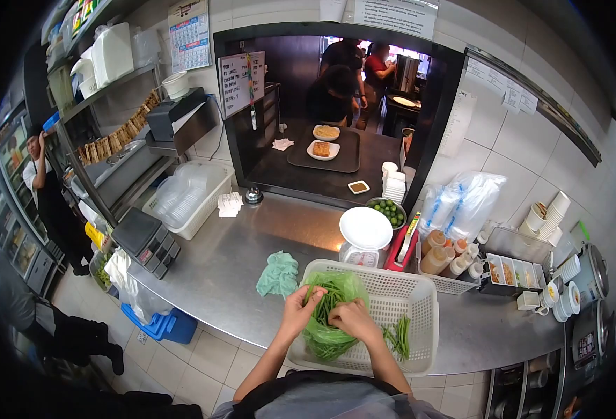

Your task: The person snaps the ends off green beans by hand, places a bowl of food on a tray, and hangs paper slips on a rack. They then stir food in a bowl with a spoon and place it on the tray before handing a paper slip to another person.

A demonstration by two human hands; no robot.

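A green plastic bag (326,343) full of long green beans (329,297) stands in the left part of a white perforated basket (425,293). My left hand (299,311) is closed at the bag's left rim, thumb and fingers pinching its edge beside the beans. Over the bag's opening, my right hand (354,320) has its fingers curled down among the beans; the fingertips are partly hidden. A small loose bunch of green beans (399,337) lies on the basket floor to the right of the bag.
A crumpled green cloth (278,274) lies left of the basket on the steel counter (238,293). Behind the basket are a scale with a white plate (366,228), a red tape dispenser (401,243) and sauce bottles (439,257). Other people stand at the left and beyond the pass-through window.
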